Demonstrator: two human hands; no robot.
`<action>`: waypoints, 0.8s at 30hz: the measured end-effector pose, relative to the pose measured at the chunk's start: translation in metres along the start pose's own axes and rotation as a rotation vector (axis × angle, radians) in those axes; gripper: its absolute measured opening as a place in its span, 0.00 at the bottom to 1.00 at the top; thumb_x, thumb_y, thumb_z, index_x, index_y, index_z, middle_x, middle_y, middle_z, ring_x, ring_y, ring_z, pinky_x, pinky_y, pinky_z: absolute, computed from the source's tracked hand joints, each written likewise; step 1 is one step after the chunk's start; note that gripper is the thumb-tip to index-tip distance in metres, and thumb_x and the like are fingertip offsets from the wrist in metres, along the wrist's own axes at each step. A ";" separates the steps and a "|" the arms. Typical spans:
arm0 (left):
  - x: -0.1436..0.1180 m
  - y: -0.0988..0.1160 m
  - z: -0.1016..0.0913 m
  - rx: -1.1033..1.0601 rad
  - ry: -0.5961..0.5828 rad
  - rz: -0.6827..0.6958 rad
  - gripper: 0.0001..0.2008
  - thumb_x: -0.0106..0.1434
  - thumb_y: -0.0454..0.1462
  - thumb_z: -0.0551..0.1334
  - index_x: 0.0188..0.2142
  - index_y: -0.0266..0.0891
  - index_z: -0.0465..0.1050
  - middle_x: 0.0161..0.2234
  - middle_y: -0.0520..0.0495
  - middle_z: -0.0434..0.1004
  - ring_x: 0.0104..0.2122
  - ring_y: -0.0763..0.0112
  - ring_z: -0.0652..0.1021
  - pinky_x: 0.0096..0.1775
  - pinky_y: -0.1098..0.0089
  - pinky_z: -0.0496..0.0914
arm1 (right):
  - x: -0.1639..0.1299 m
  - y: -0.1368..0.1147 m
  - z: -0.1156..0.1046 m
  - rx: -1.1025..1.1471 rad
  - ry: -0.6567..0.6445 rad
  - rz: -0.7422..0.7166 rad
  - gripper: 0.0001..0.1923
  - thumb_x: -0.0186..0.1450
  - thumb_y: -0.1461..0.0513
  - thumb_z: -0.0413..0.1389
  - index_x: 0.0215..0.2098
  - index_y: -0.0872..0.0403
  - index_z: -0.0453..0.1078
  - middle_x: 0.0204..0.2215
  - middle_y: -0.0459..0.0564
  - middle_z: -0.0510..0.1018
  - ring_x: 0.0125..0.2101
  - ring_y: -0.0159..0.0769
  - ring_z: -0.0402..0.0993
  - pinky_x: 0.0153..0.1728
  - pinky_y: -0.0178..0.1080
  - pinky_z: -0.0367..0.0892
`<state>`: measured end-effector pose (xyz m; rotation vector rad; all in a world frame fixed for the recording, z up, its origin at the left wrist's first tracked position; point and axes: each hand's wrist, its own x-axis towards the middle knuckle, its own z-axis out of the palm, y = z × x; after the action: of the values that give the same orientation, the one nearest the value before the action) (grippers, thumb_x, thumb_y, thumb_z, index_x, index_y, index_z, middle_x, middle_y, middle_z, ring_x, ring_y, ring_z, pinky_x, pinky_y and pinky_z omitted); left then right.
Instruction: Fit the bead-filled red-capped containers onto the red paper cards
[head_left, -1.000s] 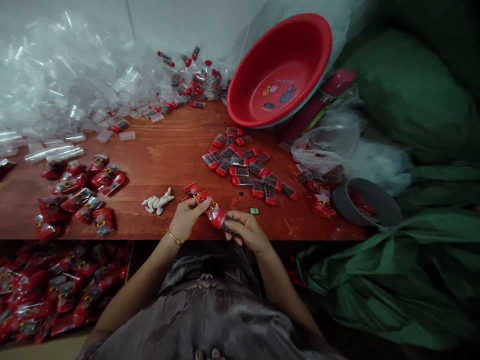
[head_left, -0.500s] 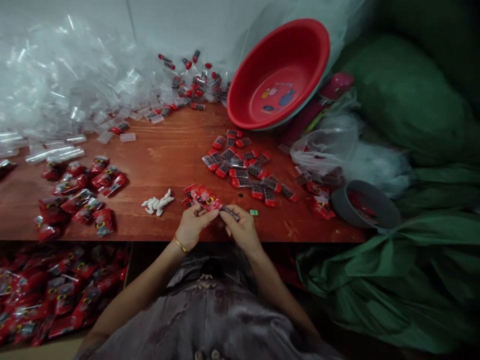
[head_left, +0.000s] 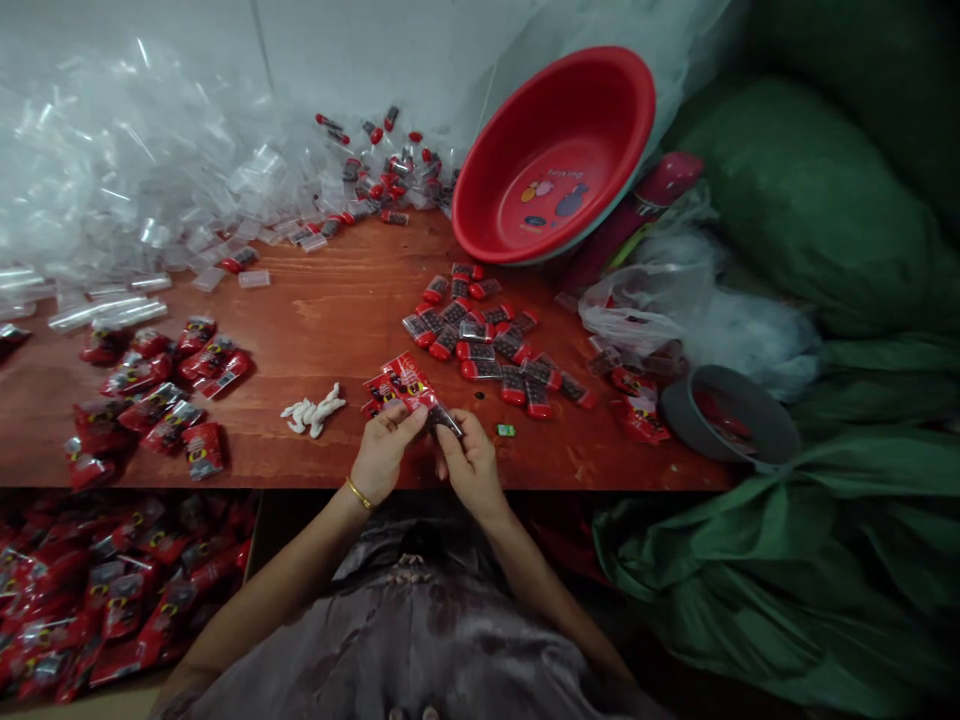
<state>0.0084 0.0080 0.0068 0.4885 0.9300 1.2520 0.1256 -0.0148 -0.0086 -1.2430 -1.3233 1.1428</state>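
My left hand [head_left: 381, 458] is closed on a red printed packet [head_left: 407, 382], its thumb pressed on the packet's near end. My right hand [head_left: 474, 466] is closed round a dark, shiny flat piece [head_left: 448, 421] at that same end. The piece seems to run into the packet's mouth, though fingers hide part of it. Under the held packet lie more red packets on the tabletop. Beyond my hands is a cluster of small clear cases with red ends and dark contents [head_left: 480, 352]. Left of my hands sits a twisted white bundle [head_left: 313, 410].
Filled red packets [head_left: 150, 385] lie at the left, with more in a box [head_left: 112, 590] below the table edge. Clear plastic sleeves [head_left: 150, 170] heap up behind. A red basin [head_left: 555, 150], a grey bowl [head_left: 686, 415] and green sacks [head_left: 750, 540] stand to the right.
The dark piece has turned and moved left, closer into the packet. My right hand has shifted slightly left with it, while the left hand keeps its hold.
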 end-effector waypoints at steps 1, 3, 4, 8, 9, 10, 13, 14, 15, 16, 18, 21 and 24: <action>0.001 0.000 0.000 0.002 -0.009 -0.006 0.18 0.41 0.45 0.73 0.26 0.34 0.77 0.21 0.52 0.74 0.23 0.78 0.72 0.30 0.76 0.66 | 0.000 0.000 0.000 -0.032 0.003 -0.016 0.11 0.65 0.53 0.49 0.39 0.52 0.62 0.21 0.39 0.69 0.14 0.24 0.61 0.15 0.29 0.58; 0.004 -0.001 -0.001 0.013 -0.024 -0.016 0.18 0.42 0.47 0.72 0.26 0.34 0.77 0.21 0.51 0.75 0.24 0.76 0.73 0.31 0.74 0.67 | -0.001 0.001 0.000 -0.078 0.013 -0.033 0.12 0.64 0.53 0.50 0.40 0.51 0.63 0.22 0.41 0.71 0.15 0.26 0.62 0.16 0.30 0.58; 0.005 -0.003 -0.001 0.026 -0.031 -0.010 0.18 0.42 0.46 0.72 0.26 0.34 0.77 0.22 0.51 0.75 0.24 0.76 0.73 0.32 0.73 0.68 | -0.001 0.002 0.000 -0.083 0.019 -0.031 0.12 0.64 0.52 0.51 0.40 0.51 0.63 0.20 0.41 0.70 0.15 0.26 0.62 0.16 0.30 0.58; 0.006 -0.009 -0.006 0.132 -0.071 0.069 0.15 0.45 0.44 0.71 0.28 0.35 0.78 0.26 0.50 0.77 0.27 0.75 0.74 0.35 0.73 0.68 | 0.002 0.004 0.000 0.056 -0.010 0.038 0.13 0.64 0.51 0.50 0.38 0.52 0.63 0.13 0.35 0.61 0.12 0.25 0.58 0.15 0.30 0.57; 0.005 -0.009 -0.006 0.156 -0.086 0.080 0.14 0.46 0.44 0.71 0.28 0.35 0.78 0.26 0.50 0.77 0.27 0.76 0.73 0.34 0.74 0.68 | 0.003 0.003 0.001 0.114 -0.032 0.061 0.13 0.64 0.51 0.50 0.38 0.52 0.62 0.13 0.35 0.61 0.11 0.25 0.57 0.14 0.30 0.57; 0.005 -0.009 -0.007 0.171 -0.100 0.081 0.14 0.47 0.44 0.70 0.29 0.35 0.78 0.25 0.51 0.77 0.25 0.76 0.73 0.32 0.74 0.67 | 0.003 0.002 0.001 0.167 -0.052 0.078 0.13 0.64 0.51 0.50 0.38 0.52 0.62 0.15 0.35 0.62 0.10 0.24 0.55 0.14 0.30 0.57; 0.005 -0.003 -0.005 0.139 -0.101 0.071 0.16 0.49 0.47 0.69 0.29 0.35 0.78 0.23 0.50 0.77 0.23 0.76 0.73 0.29 0.74 0.67 | 0.003 -0.001 0.002 0.196 -0.079 0.069 0.14 0.64 0.50 0.50 0.37 0.52 0.62 0.17 0.36 0.65 0.11 0.22 0.56 0.14 0.29 0.57; 0.006 -0.001 -0.004 0.119 -0.088 0.075 0.17 0.48 0.48 0.69 0.29 0.35 0.78 0.24 0.49 0.77 0.25 0.74 0.74 0.31 0.74 0.68 | 0.002 -0.001 0.003 0.156 -0.072 0.049 0.13 0.64 0.51 0.50 0.37 0.52 0.62 0.17 0.36 0.65 0.11 0.23 0.56 0.14 0.29 0.56; 0.006 0.000 -0.003 0.103 -0.075 0.079 0.17 0.48 0.48 0.69 0.29 0.35 0.77 0.26 0.48 0.78 0.26 0.73 0.75 0.32 0.73 0.69 | 0.001 -0.002 0.003 0.105 -0.060 0.028 0.12 0.64 0.52 0.51 0.37 0.52 0.63 0.16 0.36 0.64 0.12 0.23 0.57 0.14 0.29 0.56; 0.007 0.000 -0.002 0.095 -0.066 0.078 0.17 0.47 0.48 0.69 0.29 0.35 0.77 0.27 0.47 0.79 0.28 0.72 0.76 0.34 0.72 0.69 | 0.001 -0.001 0.004 0.054 -0.044 0.011 0.12 0.64 0.52 0.51 0.37 0.52 0.63 0.15 0.36 0.63 0.12 0.24 0.58 0.14 0.29 0.56; 0.006 -0.002 0.000 0.104 -0.079 0.061 0.17 0.46 0.46 0.70 0.29 0.35 0.77 0.25 0.48 0.78 0.25 0.73 0.76 0.32 0.73 0.70 | 0.000 0.000 0.005 0.009 -0.006 0.001 0.12 0.64 0.53 0.51 0.37 0.52 0.64 0.13 0.35 0.62 0.12 0.25 0.59 0.15 0.29 0.56; 0.002 -0.008 0.000 0.142 -0.157 0.014 0.16 0.48 0.47 0.69 0.29 0.35 0.75 0.18 0.53 0.73 0.17 0.77 0.71 0.22 0.75 0.66 | 0.001 0.002 0.007 0.131 -0.007 0.064 0.12 0.64 0.52 0.51 0.36 0.52 0.63 0.13 0.35 0.62 0.11 0.24 0.57 0.14 0.29 0.56; -0.002 -0.010 -0.002 0.158 -0.201 -0.014 0.17 0.50 0.48 0.67 0.28 0.36 0.73 0.15 0.56 0.66 0.13 0.78 0.67 0.16 0.76 0.62 | 0.003 0.002 0.007 0.336 -0.066 0.138 0.14 0.62 0.50 0.52 0.34 0.52 0.62 0.18 0.36 0.67 0.10 0.21 0.54 0.13 0.29 0.58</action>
<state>0.0125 0.0031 -0.0012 0.7185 0.8630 1.0986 0.1192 -0.0120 -0.0112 -1.0680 -1.0508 1.4483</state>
